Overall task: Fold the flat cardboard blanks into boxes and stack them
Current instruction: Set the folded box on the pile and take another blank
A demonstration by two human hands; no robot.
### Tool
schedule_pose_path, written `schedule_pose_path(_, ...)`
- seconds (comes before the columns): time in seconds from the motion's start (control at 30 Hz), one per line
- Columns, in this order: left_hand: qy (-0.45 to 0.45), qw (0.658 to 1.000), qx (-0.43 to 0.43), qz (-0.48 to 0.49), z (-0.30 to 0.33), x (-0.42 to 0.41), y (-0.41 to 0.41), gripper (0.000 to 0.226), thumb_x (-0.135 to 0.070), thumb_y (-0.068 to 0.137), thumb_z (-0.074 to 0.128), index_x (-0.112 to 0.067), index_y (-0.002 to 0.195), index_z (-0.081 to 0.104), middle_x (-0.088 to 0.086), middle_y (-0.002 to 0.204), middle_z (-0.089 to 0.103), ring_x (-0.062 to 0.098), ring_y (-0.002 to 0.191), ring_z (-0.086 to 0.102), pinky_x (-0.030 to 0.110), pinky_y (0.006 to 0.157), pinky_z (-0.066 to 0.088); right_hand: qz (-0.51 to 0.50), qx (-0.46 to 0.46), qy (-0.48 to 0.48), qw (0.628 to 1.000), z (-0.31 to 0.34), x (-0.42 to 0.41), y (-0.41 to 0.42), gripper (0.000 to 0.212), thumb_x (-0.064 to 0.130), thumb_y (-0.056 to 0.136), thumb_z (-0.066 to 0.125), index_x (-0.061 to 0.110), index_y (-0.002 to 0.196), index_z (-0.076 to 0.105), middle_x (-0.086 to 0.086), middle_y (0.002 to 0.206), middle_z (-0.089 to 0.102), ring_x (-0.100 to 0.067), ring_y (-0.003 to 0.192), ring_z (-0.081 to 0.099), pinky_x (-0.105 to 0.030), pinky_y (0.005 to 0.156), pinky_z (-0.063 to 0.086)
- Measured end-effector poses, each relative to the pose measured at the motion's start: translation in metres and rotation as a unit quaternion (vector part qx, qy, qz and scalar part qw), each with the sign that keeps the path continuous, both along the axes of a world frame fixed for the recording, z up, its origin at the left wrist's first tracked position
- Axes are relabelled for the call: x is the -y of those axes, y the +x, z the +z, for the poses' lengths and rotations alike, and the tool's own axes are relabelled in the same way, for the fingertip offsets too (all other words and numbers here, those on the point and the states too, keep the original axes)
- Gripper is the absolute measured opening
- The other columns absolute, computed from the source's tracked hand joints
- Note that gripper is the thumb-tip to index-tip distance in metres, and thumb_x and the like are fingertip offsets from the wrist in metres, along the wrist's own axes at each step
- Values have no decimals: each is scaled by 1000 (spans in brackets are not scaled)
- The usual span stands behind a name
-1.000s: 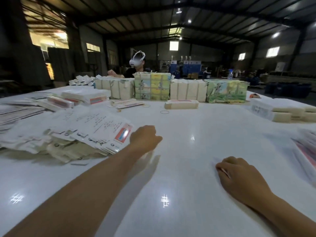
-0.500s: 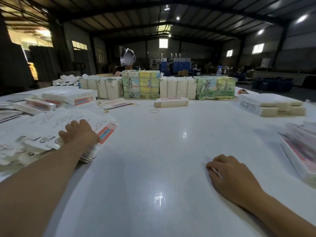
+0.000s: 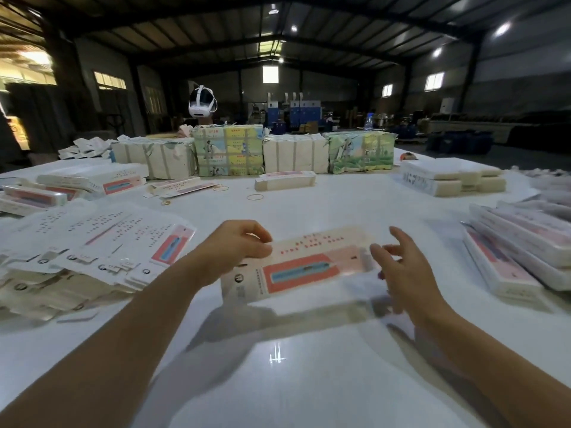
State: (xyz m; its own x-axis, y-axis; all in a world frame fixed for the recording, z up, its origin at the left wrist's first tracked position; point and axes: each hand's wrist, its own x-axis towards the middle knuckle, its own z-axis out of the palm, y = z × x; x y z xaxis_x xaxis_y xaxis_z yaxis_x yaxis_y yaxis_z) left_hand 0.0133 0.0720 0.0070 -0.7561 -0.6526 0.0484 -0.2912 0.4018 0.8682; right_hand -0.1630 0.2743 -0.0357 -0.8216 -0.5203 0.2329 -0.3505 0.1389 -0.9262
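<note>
Dim warehouse hall, big white table (image 3: 309,381) up front.

Dark pitched roof w/ steel trusses (image 3: 278,41) and a few bright ceiling lamps (image 3: 502,27); one lamp glares off the glossy tabletop. Grey corrugated walls; small lit windows on rear wall (image 3: 270,74) and right wall (image 3: 434,81), more on left wall (image 3: 109,80). Warm yellow light from an opening far left (image 3: 27,61). Blue cabinets/machines (image 3: 296,114) at the back, dark blue drums (image 3: 457,140) at right, floor there dark.
</note>
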Motion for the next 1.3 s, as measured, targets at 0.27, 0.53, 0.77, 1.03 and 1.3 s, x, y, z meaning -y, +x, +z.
schedule_pose_path(0.27, -13, 991, 115, -73, -21, -28, -1, 9, -15, 87, 65, -21, 94, 65, -5, 89, 73, 15, 78, 71, 25, 65, 57, 80, 216, -73, 970, -2, -8, -4, 13, 3, 88, 61, 13, 94, 67, -10, 77, 68, -23, 65, 66, -30, 56, 56)
schedule_pose_path(0.53, -344, 920, 165, -87, -32, -67, -8, 82, -76, 62, 49, -36, 134, 43, -16, 124, 51, 7, 106, 49, 32, 96, 43, 91, 146, -77, 982, -13, -4, 0, 14, 4, 84, 66, 17, 88, 67, -11, 86, 67, -21, 69, 65, -34, 63, 54)
schedule_pose_path(0.77, -487, 866, 97, -49, -52, -91, -25, 88, -76, 70, 52, -30, 140, 25, -10, 122, 41, 8, 101, 41, 23, 86, 41, 129, 139, -117, 975, -13, -7, 5, 20, 10, 89, 62, 24, 104, 63, -8, 92, 68, -19, 72, 70, -32, 58, 53)
schedule_pose_path(1.03, -457, 886, -3, 78, -44, -87, -20, 84, -68, 70, 62, -21, 135, 39, -3, 112, 50, 11, 89, 48, 21, 71, 46, 102, -244, -27, 964, -11, -13, 25, 28, 24, 96, 50, 39, 120, 51, 13, 132, 32, -5, 107, 53, -16, 76, 52)
schedule_pose_path(1.3, -459, 881, -65, 95, -39, -94, -18, 86, -65, 61, 68, -11, 126, 52, 6, 102, 58, 16, 80, 51, 27, 60, 51, 175, -24, -81, 981, -8, -14, 27, 23, 27, 95, 56, 40, 111, 64, 17, 139, 39, -2, 113, 52, -20, 84, 51)
